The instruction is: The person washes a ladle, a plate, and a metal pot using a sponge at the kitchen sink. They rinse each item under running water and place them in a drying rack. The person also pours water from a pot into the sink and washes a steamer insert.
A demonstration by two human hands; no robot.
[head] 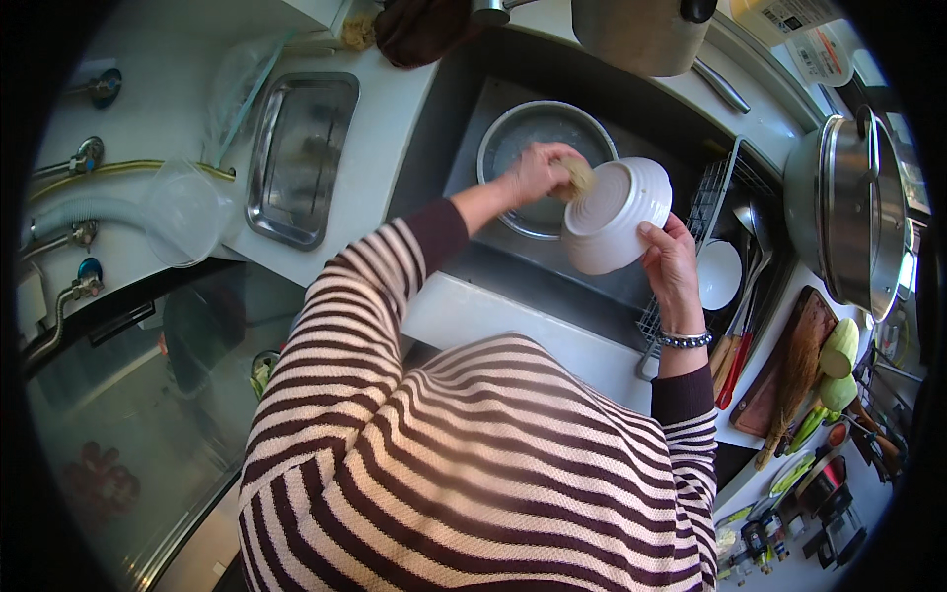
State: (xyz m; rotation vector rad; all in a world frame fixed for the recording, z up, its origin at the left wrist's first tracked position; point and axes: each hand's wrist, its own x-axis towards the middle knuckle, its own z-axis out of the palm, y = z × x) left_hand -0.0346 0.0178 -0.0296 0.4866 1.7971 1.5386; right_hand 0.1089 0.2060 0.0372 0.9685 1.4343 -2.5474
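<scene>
My right hand [669, 255] grips a white ribbed bowl [618, 214] by its rim, thumb on the outer wall, with the bowl tipped so its base faces left. In my left hand [536, 174] is a tan scrubbing pad [576, 177], slightly blurred, pressed at or very near the bowl's base. Both hands are above the dark sink [459, 148]. Below them sits a round metal basin [547, 118], partly covered by my left hand and the bowl. The inside of the white bowl is hidden.
A wire rack [714, 185] at the sink's right holds a small white bowl [719, 274] and utensils. A steel tray [302, 159] lies on the left counter. A metal pot [640, 33] stands behind the sink, a large lidded pot [836, 214] at right near a cutting board [777, 362].
</scene>
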